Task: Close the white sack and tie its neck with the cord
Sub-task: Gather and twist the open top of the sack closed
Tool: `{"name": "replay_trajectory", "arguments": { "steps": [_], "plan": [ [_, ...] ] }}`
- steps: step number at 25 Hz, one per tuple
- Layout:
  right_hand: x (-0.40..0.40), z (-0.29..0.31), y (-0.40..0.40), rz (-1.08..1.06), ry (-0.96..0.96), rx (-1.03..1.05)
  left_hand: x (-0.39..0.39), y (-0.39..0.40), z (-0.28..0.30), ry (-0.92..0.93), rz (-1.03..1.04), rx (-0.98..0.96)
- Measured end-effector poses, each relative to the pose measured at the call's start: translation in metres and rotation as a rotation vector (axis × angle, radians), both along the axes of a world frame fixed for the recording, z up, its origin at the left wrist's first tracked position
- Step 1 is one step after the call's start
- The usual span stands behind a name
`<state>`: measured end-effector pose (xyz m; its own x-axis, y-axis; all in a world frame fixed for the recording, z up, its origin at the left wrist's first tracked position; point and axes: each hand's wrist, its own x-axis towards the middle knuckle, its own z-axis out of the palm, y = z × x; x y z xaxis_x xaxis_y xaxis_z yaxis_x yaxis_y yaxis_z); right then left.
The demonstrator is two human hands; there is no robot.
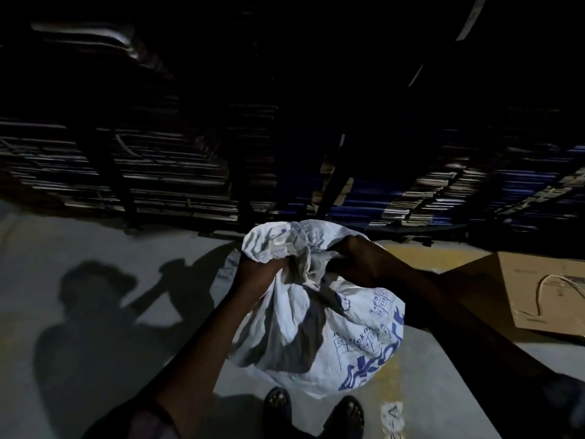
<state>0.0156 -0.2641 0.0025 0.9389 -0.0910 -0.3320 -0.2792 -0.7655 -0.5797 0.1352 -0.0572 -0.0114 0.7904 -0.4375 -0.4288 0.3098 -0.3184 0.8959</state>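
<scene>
Grey concrete floor [79,391] lies bare at left w/ only our shadows on it. Our left hand [258,272] has fingers clamped on the gathered neck of the white woven plastic sack w/ blue print [357,350], which stands on the floor just ahead of our dark sandals [316,410]. Our right hand [357,264] grips the same bunch, fingers closed. At right, near the sack, a flat brown cardboard box [538,296] carries a thin pale cord [550,288]. Dark stacked shelving [158,172] borders the far edge.
</scene>
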Motion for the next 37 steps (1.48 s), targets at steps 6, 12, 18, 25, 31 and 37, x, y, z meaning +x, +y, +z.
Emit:
{"name": "replay_trajectory", "arguments": {
  "steps": [6,12,18,25,31,37],
  "plan": [
    [0.019,0.005,0.005,-0.215,-0.023,0.203,-0.013,-0.023,-0.004,0.074,-0.113,-0.058],
    [0.016,-0.009,0.009,-0.658,0.062,0.354,-0.026,-0.028,-0.013,0.209,-0.296,0.035],
    [0.017,-0.002,0.003,-0.571,0.082,0.429,-0.035,-0.044,-0.025,0.136,0.048,0.027],
    [-0.032,-0.027,-0.021,-0.367,0.121,0.235,-0.022,-0.048,-0.024,0.267,0.073,-0.03],
    [-0.043,-0.038,-0.033,-0.361,0.095,0.22,-0.015,-0.043,-0.027,0.253,0.055,0.02],
    [-0.048,-0.026,-0.028,-0.348,0.001,0.294,-0.019,-0.043,-0.02,0.285,-0.016,-0.033]
  ]
}}
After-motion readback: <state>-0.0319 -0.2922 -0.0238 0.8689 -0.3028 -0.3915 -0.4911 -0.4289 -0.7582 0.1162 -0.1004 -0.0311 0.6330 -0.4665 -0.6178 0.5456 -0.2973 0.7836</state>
